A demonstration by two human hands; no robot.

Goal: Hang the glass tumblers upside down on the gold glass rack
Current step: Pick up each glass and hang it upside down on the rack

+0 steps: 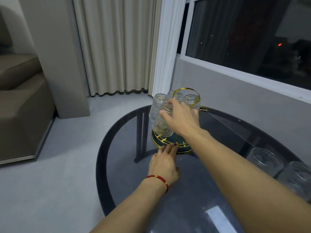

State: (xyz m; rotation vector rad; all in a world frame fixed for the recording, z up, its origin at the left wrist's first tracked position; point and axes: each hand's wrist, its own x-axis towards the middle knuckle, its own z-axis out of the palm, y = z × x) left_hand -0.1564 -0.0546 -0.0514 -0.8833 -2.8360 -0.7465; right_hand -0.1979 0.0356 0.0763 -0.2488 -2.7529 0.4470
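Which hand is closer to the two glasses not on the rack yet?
Right, but only its forearm passes near the two loose glasses. The right hand is up on a racked tumbler; the left hand is at the rack's base.

dim room, pale grey floor (pixel 64 148), cream pleated curtains (pixel 117 47) reaching the floor, white sheer curtain (pixel 168 47) beside them, dark night window (pixel 252 34) in white frame at right, grey wall (pixel 235 101) below it, brown sofa (pixel 20 106) at left, round dark glass bench (pixel 193 190)

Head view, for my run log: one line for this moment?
right hand: on tumbler at rack | left hand: steadying rack base | two tumblers waiting
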